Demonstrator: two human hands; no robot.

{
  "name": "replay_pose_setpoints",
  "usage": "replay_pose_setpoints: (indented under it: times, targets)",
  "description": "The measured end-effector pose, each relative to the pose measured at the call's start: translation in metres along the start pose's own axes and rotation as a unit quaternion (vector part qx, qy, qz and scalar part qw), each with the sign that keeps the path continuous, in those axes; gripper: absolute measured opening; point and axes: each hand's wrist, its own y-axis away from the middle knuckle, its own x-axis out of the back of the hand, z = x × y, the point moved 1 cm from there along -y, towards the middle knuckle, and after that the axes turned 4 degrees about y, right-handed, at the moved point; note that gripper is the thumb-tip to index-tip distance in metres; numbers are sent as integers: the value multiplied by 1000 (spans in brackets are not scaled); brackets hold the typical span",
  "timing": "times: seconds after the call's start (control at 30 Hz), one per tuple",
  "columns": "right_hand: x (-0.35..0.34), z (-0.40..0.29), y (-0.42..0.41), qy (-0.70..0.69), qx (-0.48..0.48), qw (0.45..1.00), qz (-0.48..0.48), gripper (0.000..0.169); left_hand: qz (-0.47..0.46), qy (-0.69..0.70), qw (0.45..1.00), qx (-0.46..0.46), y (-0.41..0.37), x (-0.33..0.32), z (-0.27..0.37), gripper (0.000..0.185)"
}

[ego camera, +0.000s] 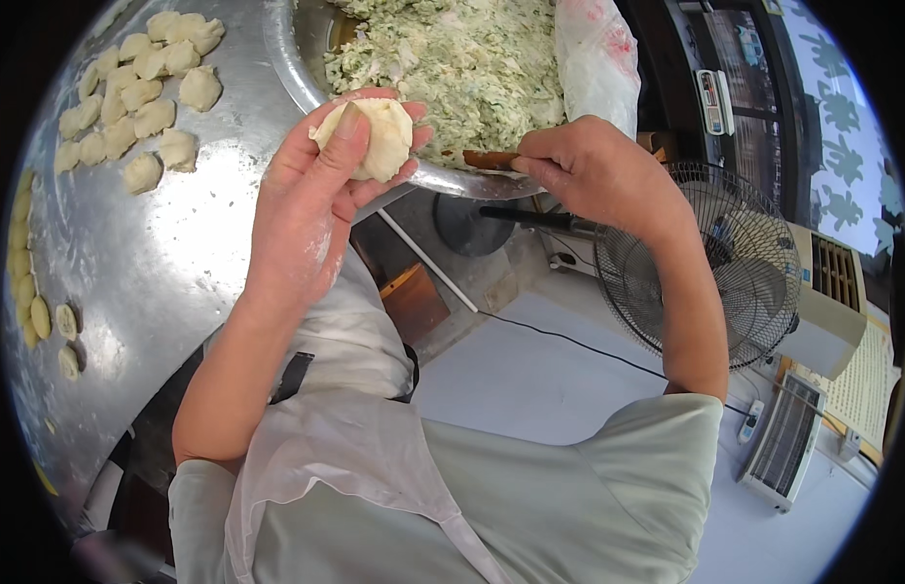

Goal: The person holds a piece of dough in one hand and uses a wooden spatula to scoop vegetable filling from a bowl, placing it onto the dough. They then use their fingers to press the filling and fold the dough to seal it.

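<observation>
A piece of pale folded dough (388, 139) rests in my left hand (295, 212), with the thumb pressed on its near side and the fingers curled beneath. Its inside is hidden. My right hand (598, 171) pinches a flat brown spatula (489, 159) at the near rim of a large metal basin (463, 184). Chopped pale-green filling (460, 73) is heaped in the basin. To the left, several shaped dough pieces (155, 118) sit in a cluster on the metal table (212, 219).
Small dough rounds (67, 323) and a row of dough lumps (22, 255) lie at the table's far left. A plastic bag (598, 66) hangs over the basin's right side. A caged fan (744, 285) stands beyond my right forearm. A white pole (427, 259) slants below the basin.
</observation>
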Motion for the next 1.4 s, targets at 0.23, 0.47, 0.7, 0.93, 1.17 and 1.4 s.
replay_pose_setpoints:
  times: [0.23, 0.47, 0.7, 0.93, 1.17, 1.4]
  targets:
    - [-5, -12, 2, -370, -206, 905, -39, 25, 2, 89, 996, -9, 5, 7, 15, 41]
    - [-32, -22, 23, -501, -209, 818, 189, 30, 2, 19, 999, -37, -5, -17, 23, 44]
    - [-81, -73, 5, -62, -119, 870, 475, 27, -60, 39, 997, -27, -37, -40, -12, 44]
    - [-90, -92, 17, -199, -112, 866, 446, 35, -6, 64, 996, -54, -32, -49, -18, 38]
    - [-94, -89, 37, -319, -126, 817, 464, 34, -15, 93, 995, -40, -34, -41, -8, 38]
    - [-109, -112, 3, 4, -149, 867, 476, 62, 22, 116, 992, -50, -21, -42, -4, 39]
